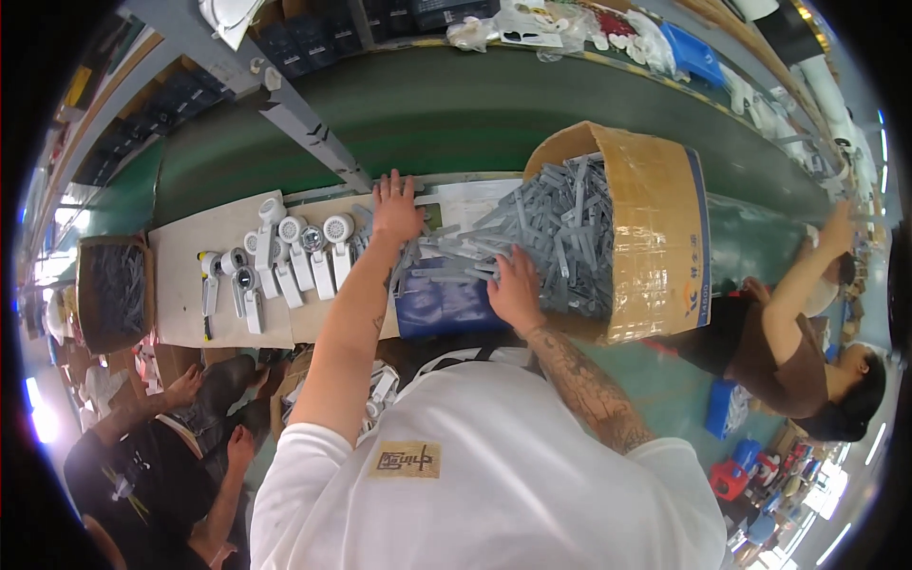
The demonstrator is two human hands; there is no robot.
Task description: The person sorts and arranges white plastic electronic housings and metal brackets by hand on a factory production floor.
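Observation:
My left hand (396,207) lies flat at the far side of the table, fingers stretched out, beside some loose grey plastic strips (439,245). My right hand (516,290) is over the near edge of the spilled strips with its fingers apart; whether it touches any I cannot tell. More grey strips pour from a cardboard box (655,237) tipped on its side at the right. Between my hands, at the near edge, is a dark blue pad (442,309). Left of my left arm, several white handheld devices with round heads, like small fans (294,252), lie in a group.
A yellow-and-black tool (205,285) lies left of the devices. An open carton (114,285) of dark grey parts stands at the table's left end. A green conveyor belt (456,114) runs behind the table. One person (161,465) sits at left; another (788,332) is at right.

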